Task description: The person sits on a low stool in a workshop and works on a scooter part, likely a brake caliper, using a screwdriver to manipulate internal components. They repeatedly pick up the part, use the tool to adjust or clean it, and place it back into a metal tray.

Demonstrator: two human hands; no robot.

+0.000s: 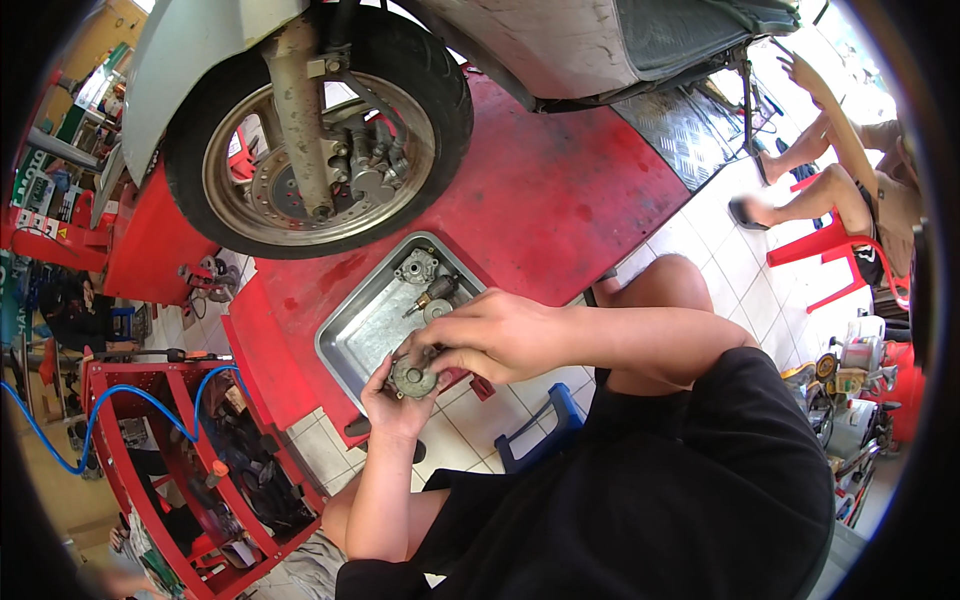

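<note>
My left hand [392,408] is closed around a round, dull grey cast-metal motorbike part [413,379], palm up. Over the same part comes my right hand [497,338], its fingers bent and pressed against the upper edge. Whether the right fingertips pinch something small is hidden. Just beyond both hands lies a shallow metal tray [333,331] on the red platform. Inside it, near its far right side, sit a grey metal housing [417,266], a cylindrical part with a thin shaft [437,291] and a small round metal piece [436,309].
A scooter's front wheel [440,120] stands on the red lift platform [560,190] behind the tray. A red tool cart [130,470] with a blue hose [150,393] is at left. By my knees is a blue stool [560,425]. Another person [850,190] sits at far right.
</note>
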